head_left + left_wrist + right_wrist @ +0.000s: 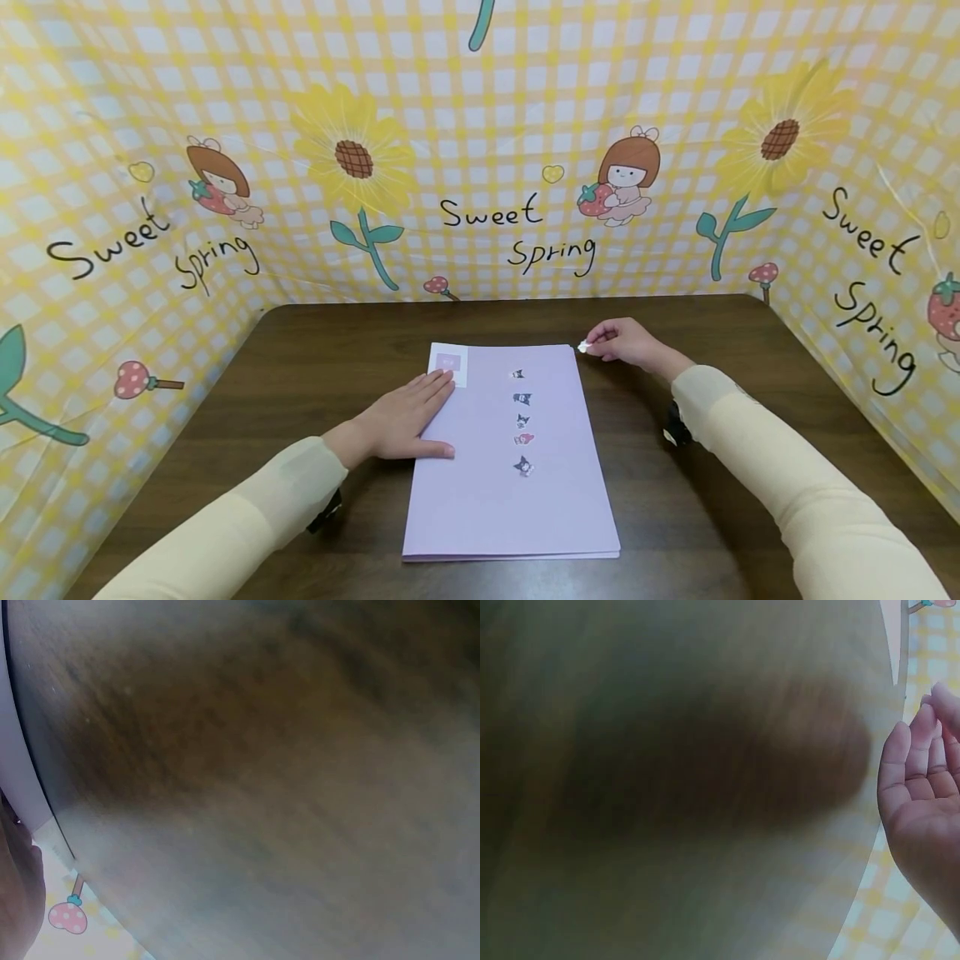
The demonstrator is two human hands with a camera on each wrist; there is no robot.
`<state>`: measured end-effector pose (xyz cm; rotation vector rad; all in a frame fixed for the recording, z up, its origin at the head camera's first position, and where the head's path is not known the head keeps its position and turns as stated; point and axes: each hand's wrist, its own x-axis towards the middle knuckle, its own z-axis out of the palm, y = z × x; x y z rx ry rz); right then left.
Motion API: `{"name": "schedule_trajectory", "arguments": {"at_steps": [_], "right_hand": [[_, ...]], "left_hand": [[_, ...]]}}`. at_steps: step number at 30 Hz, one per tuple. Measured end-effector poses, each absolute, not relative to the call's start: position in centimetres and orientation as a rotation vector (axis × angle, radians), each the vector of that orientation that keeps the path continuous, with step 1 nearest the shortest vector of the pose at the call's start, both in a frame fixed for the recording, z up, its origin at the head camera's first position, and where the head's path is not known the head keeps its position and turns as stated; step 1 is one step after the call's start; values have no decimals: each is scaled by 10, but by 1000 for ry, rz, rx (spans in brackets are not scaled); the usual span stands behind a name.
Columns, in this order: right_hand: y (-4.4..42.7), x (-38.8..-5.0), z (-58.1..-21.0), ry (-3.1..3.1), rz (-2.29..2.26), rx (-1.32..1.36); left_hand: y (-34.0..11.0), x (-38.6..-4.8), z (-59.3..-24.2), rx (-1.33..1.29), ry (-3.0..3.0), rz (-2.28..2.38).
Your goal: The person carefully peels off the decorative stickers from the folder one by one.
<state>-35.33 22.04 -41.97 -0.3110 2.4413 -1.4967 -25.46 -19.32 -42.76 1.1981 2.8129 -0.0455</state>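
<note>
Closest to the camera, a cream left sleeve [247, 508] is lying across the near left of the brown table [315, 358], with a black device [326, 511] showing beneath its cuff. Just beyond, the left hand [408, 417] is resting flat, fingers straight and gripping nothing, over the left edge of a lavender sheet [465, 508], its fingertips touching a white card [450, 363] at the far left corner. Along the sheet's near edge, a second layer is peeking out. Moving right, five small cartoon cutouts [523, 467] are forming a column from far to near, right of the sheet's middle, and the fourth one is showing pink. Now, just off the sheet's far right corner, a small white piece [582, 347] is sitting between the thumb and fingertips of the right hand [626, 342], which is pinching it above the table. Farther right, the right sleeve [795, 475] is running down to the near right, another black device [677, 423] poking out below its cuff. Behind everything, a yellow-checked cloth [480, 150] is hanging, sunflowers and "Sweet Spring" showing across it.
</note>
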Motion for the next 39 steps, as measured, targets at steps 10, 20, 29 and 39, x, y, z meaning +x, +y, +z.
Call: {"name": "schedule_trajectory", "arguments": {"at_steps": [10,20,29,39], "right_hand": [[242,-346,-423,2478,-1467,-269],[249,-339,-422,2556,-1373,-306],[247,-340,-432,2602,-1354,-350],[244,-341,-438,2677,-1354,-323]], "left_hand": [[-192,-254,-426,1201,2808,-49],[-192,-253,-425,1193,2804,-39],[-192,-254,-425,1208,2811,-44],[-193,-255,-427,1227,2816,-41]]}}
